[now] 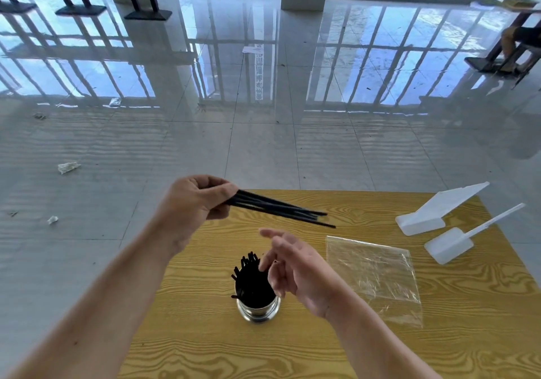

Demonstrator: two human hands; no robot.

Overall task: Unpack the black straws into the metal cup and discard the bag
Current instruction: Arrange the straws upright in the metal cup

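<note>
A loose bundle of thin black plastic straws (pixel 281 210) is up in the air, pinched at one end by the left grip (pixel 199 200), fingers curled round them and thumb on top. The free ends fan out to the right of that grip, slanting slightly downward, well clear of the counter (pixel 205 334), a yellow wood-grain top.

Below and to the right of the left grip stands the shiny round metal cup (pixel 257 311), upright, already packed with more black straws (pixel 251 285), their tips poking out and leaning left over the rim. The right grip (pixel 292 270) hovers just over the cup's right side, fingers spread and relaxed, holding nothing; the fingertips sit close to the straw tips, though contact cannot be told from here.

Just right of the right grip, the clear, crinkled plastic bag (pixel 374 276) lies flat on the counter. Further out, beyond the bag at the far right corner, two white plastic scoops (pixel 433 211) (pixel 456 241) lie side by side, handles pointing away.

Beyond the left grip spreads a glossy grey tiled floor (pixel 263 144), with a crumpled scrap of white paper (pixel 68 167) off to that grip's left.
</note>
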